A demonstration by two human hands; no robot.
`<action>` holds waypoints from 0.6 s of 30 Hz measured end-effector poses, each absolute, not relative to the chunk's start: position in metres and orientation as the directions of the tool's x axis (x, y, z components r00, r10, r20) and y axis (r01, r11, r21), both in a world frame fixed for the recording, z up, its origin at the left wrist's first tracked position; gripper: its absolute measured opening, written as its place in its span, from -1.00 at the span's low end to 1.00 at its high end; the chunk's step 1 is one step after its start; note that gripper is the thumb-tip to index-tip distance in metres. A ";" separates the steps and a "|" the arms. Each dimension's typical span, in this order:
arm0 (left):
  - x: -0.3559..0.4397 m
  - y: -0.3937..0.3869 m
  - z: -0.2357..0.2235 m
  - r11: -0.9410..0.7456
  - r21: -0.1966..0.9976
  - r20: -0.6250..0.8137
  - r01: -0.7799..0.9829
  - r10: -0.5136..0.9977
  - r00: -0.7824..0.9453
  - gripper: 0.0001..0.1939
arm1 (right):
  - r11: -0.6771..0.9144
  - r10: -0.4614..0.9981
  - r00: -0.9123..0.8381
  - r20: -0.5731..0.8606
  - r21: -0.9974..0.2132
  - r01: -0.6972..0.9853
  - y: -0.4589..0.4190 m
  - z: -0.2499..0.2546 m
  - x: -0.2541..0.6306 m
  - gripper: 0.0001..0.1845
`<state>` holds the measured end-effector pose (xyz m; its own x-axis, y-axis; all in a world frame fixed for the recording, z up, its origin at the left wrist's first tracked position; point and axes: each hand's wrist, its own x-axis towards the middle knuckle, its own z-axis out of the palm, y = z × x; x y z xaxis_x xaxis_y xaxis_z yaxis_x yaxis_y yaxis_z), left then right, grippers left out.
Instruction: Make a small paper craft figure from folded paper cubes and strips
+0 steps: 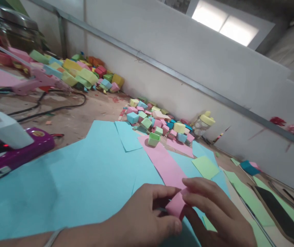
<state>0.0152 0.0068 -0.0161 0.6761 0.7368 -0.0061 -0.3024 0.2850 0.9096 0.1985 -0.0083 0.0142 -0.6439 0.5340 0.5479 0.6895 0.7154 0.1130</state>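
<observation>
Between my two hands is a small folded piece of pink paper point(176, 206), bent into a box-like shape. My left hand point(147, 212) pinches it from the left, with the thumb below and fingers behind. From the right, the fingertips of my right hand point(216, 209) press on its upper right side. Just beyond lies a long pink paper strip point(164, 163) on large light-blue sheets point(85, 171). A small open green paper box point(153, 139) sits at the strip's far end, and a green paper square point(205, 167) lies to its right.
Small coloured paper boxes point(159, 120) are heaped by the wall, with another pile point(82, 72) farther left. A pink glue gun point(38, 79) and its black cord lie left. A purple power strip point(15, 154) stands nearer. At right are a phone point(281, 212) and green sheets point(252, 199).
</observation>
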 end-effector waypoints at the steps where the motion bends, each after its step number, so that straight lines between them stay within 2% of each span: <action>1: 0.015 0.007 -0.016 0.292 0.907 -0.011 -0.304 0.739 0.674 -0.66 | 0.705 0.543 -0.640 0.544 0.120 0.699 -0.008 0.014 0.199 -0.83; 4: 0.017 0.005 -0.017 0.309 0.897 -0.022 -0.315 0.745 0.667 -0.60 | 0.665 0.557 -0.637 0.533 0.173 0.727 -0.008 0.015 0.201 -0.74; 6: 0.019 0.004 -0.021 0.340 0.893 -0.080 -0.295 0.766 0.638 -0.51 | 0.657 0.582 -0.630 0.515 0.159 0.737 -0.008 0.014 0.202 -0.79; 9: 0.020 0.002 -0.028 0.391 0.884 -0.181 -0.256 0.791 0.584 -0.38 | 0.696 0.629 -0.621 0.468 0.017 0.718 -0.008 0.013 0.203 -0.91; 11: 0.020 0.002 -0.029 0.386 0.883 -0.161 -0.268 0.784 0.599 -0.36 | 0.711 0.644 -0.622 0.446 -0.047 0.702 -0.008 0.012 0.203 -0.91; 16: 0.015 0.006 -0.018 0.292 0.913 -0.010 -0.284 0.713 0.701 -0.63 | 0.716 0.618 -0.633 0.466 -0.001 0.698 -0.008 0.015 0.208 -0.71; 18: 0.015 0.007 -0.018 0.318 0.891 -0.003 -0.324 0.718 0.696 -0.71 | 0.732 0.620 -0.639 0.456 -0.041 0.680 -0.009 0.018 0.208 -0.69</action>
